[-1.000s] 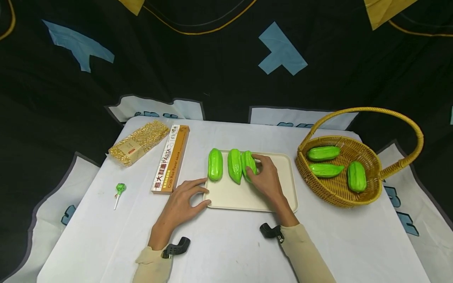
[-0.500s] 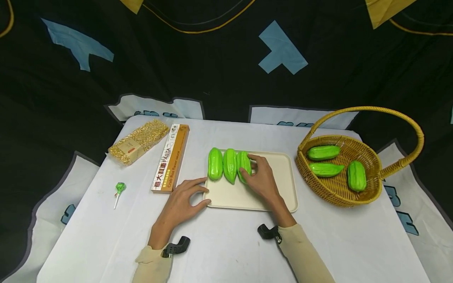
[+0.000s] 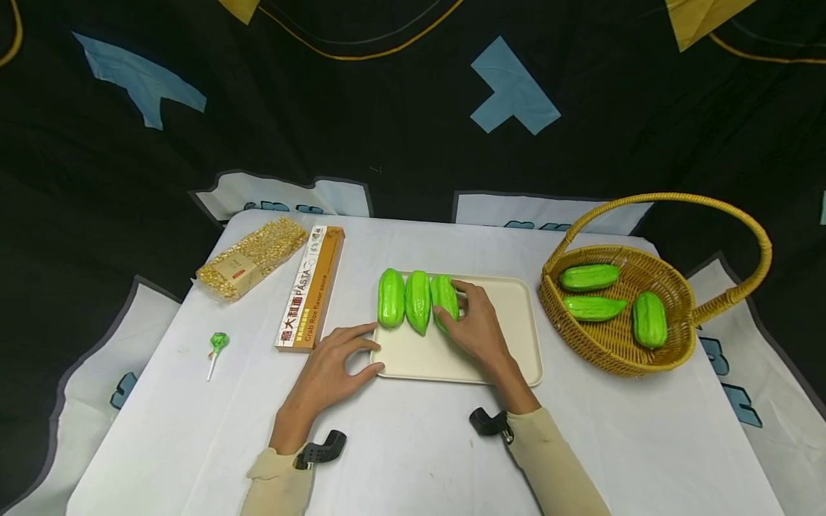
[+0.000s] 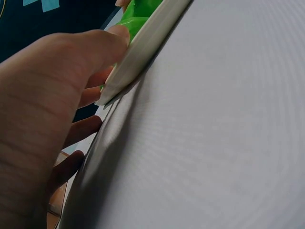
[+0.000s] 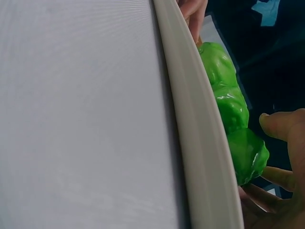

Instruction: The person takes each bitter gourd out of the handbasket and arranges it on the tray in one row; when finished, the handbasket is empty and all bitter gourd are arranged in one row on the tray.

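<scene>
The left forearm [image 3: 282,481] and right forearm [image 3: 560,466] slant inward from the near side. The left hand [image 3: 333,369] shows its back, fingers and thumb spread; the right hand [image 3: 480,326], slightly farther, has bent fingers, thumb apart.

Along the white strip of the long box [image 3: 311,290] run the large dark characters "意大利面", followed toward the far end by "PASTA", while its orange face bears "Crab Roe flavor sauce" in dark lettering, with smaller Chinese characters nearby and at the far end that are too small to make out. The pale label [image 3: 237,272] on the bag of yellow grains [image 3: 274,240] carries a small reddish mark and print too tiny to read. On the white border panels [image 3: 742,406] of the dark backdrop [image 3: 361,129], outlined blue marks resembling parts of letters or digits are cut off by the table and cannot be read.
</scene>
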The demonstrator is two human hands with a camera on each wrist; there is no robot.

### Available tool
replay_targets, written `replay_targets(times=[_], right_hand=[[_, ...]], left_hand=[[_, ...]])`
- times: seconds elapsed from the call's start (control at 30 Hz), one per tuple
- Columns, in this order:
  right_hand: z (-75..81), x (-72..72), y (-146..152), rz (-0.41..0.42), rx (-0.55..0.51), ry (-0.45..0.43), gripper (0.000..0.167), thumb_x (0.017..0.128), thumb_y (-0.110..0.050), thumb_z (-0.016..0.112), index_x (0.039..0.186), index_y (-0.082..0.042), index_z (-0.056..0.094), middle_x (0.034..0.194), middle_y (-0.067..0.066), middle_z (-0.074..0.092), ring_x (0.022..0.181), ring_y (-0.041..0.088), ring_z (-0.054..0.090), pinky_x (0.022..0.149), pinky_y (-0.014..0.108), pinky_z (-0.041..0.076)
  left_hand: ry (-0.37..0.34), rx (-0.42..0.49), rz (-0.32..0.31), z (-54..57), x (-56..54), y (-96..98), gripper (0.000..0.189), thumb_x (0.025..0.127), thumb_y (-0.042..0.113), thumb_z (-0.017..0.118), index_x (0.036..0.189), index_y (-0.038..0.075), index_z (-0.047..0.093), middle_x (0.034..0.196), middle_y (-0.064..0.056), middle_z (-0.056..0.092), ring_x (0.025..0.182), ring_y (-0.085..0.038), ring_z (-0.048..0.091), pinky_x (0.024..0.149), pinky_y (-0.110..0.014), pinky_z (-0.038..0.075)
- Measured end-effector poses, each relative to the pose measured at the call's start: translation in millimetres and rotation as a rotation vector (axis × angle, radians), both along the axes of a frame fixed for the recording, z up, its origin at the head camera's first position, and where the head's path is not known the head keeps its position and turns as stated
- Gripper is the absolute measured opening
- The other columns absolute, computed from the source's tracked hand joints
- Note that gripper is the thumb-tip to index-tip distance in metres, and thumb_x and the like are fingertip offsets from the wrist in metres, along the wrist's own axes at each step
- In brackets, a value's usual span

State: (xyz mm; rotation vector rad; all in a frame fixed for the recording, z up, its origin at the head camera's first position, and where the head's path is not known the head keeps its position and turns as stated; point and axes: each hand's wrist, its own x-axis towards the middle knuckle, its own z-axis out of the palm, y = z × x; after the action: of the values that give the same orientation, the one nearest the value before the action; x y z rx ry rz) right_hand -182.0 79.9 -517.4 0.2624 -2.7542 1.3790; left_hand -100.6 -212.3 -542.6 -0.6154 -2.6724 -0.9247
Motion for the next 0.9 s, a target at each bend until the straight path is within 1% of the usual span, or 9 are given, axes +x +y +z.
replay_targets(times=[0.13,0.3,0.53,0.67,0.73,0.9], right_hand=[[1.1,0.2,-0.1,-0.007,0.013,-0.015,0.068,0.098,-0.035,0.079,0.153,-0.004,0.054,0.138,0.019,0.060,0.113,0.033,0.066,0.091,0.048,0.057],[2.6,1.3,0.7,-0.015,0.022,-0.029,0.067,0.098,-0.035,0.079,0.153,-0.004,0.055,0.134,0.019,0.062,0.114,0.033,0.066,0.091,0.048,0.057],[4.5,2.9,3.3,-0.030,0.057,-0.034,0.068,0.098,-0.038,0.078,0.153,-0.006,0.055,0.131,0.018,0.063,0.115,0.034,0.067,0.091,0.050,0.057],[5.9,4.3,5.6,-0.041,0.093,-0.017,0.067,0.098,-0.040,0.078,0.152,-0.006,0.056,0.134,0.018,0.064,0.117,0.035,0.067,0.090,0.049,0.057],[7.6,5.4,6.7,-0.048,0.104,-0.008,0.067,0.099,-0.041,0.078,0.152,-0.006,0.057,0.137,0.019,0.064,0.118,0.035,0.066,0.089,0.049,0.057],[12.3,7.1,10.2,-0.063,0.110,-0.002,0.065,0.099,-0.041,0.076,0.151,-0.007,0.058,0.141,0.019,0.062,0.123,0.036,0.064,0.093,0.051,0.056]], left_hand=[[0.016,0.005,-0.005,-1.2,-0.2,-0.4,0.032,0.086,0.032,0.092,0.112,0.017,0.081,0.148,-0.002,0.067,0.128,-0.027,0.065,0.109,-0.050,0.053],[0.004,-0.006,0.002,-1.7,-0.1,-0.8,0.032,0.086,0.033,0.092,0.113,0.018,0.081,0.149,0.000,0.066,0.129,-0.026,0.064,0.110,-0.047,0.052],[-0.014,-0.008,0.000,-0.2,-0.1,-0.1,0.033,0.088,0.035,0.091,0.114,0.019,0.081,0.150,0.000,0.066,0.131,-0.025,0.063,0.112,-0.046,0.051],[-0.029,-0.012,0.002,0.2,-0.1,-0.1,0.033,0.089,0.036,0.090,0.115,0.019,0.081,0.151,0.001,0.065,0.132,-0.025,0.063,0.113,-0.046,0.051],[-0.024,-0.013,0.002,1.0,0.0,0.0,0.033,0.088,0.036,0.090,0.114,0.019,0.081,0.151,0.001,0.065,0.131,-0.025,0.063,0.113,-0.046,0.051],[-0.020,-0.010,0.002,1.4,-0.7,0.6,0.033,0.087,0.035,0.091,0.114,0.019,0.081,0.150,0.000,0.065,0.130,-0.026,0.064,0.112,-0.047,0.052]])
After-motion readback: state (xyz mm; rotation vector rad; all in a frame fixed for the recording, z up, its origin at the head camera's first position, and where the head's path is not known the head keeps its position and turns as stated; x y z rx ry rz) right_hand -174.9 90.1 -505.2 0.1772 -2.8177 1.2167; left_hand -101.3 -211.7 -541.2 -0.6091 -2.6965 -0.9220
